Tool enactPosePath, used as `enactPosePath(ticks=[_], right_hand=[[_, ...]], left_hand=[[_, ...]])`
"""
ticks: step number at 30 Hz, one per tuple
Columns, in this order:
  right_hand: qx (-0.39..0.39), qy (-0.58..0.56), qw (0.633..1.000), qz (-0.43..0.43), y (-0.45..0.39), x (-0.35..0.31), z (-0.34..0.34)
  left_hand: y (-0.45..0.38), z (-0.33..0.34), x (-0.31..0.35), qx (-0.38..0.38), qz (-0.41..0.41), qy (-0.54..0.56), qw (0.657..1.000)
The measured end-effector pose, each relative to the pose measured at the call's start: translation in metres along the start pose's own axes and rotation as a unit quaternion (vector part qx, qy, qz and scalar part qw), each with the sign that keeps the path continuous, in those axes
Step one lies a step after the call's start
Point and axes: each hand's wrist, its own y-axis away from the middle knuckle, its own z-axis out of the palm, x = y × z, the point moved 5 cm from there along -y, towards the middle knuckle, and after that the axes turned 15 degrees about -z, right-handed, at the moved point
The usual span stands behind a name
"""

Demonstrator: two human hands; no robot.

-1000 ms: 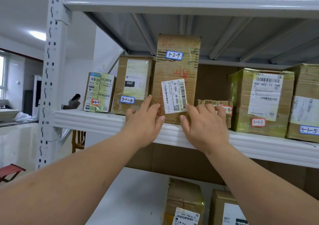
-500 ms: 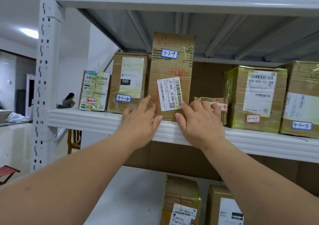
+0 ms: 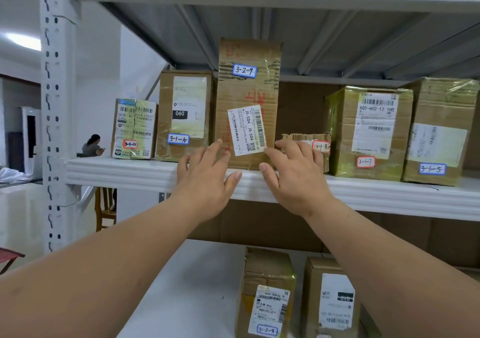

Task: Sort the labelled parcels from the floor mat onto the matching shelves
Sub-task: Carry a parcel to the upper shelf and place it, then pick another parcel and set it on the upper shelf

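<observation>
Both hands, left hand (image 3: 205, 179) and right hand (image 3: 293, 179), have eased back from the tall parcel marked 3-2-9 (image 3: 248, 104), fingers now spread and holding nothing, parcel upright at the shelf (image 3: 130, 174) front edge among 3-1 labels: possibly misfiled.

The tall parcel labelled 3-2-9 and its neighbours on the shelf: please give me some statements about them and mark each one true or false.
1. The parcel labelled 3-2-9 stands upright on the shelf. True.
2. It is the shortest parcel in the row. False: it is the tallest; the 3-1-8 parcel is shortest.
3. The 3-1-10 parcel stands on its left side. True.
4. The left hand is curled into a fist. False: its fingers are spread, near the parcel's lower edge.
5. The 3-1-7 parcel lies on the lower shelf. False: it shares the 3-2-9 parcel's shelf.
</observation>
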Motion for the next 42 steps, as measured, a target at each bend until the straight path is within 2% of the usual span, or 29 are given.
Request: enactPosePath(ticks=[4, 9, 16, 25, 34, 42], right_hand=[[0.035, -0.005, 0.999, -0.008, 0.019, -0.012, -0.001], [0.026, -0.023, 0.999, 0.004, 0.053, -0.023, -0.001], [-0.05, -0.003, 0.998, 0.029, 0.114, -0.01, -0.008], [-0.188, -0.022, 0.979, 0.073, 0.217, 0.029, -0.028], [-0.302, -0.026, 0.945, 0.12, 0.402, 0.1, -0.092], [-0.396, -0.031, 0.881, 0.257, 0.615, 0.154, -0.136]], left_hand=[[0.015, 0.003, 0.007, 0.013, 0.023, 0.005, 1.0], [0.039, 0.014, 0.021, 0.012, 0.045, 0.014, 0.999], [0.076, 0.013, 0.056, 0.0, 0.086, 0.027, 0.996], [0.144, 0.024, 0.122, -0.068, 0.133, -0.011, 0.989], [0.289, 0.086, 0.276, -0.195, 0.172, 0.012, 0.965], [0.433, 0.163, 0.394, -0.324, 0.249, 0.013, 0.913]])
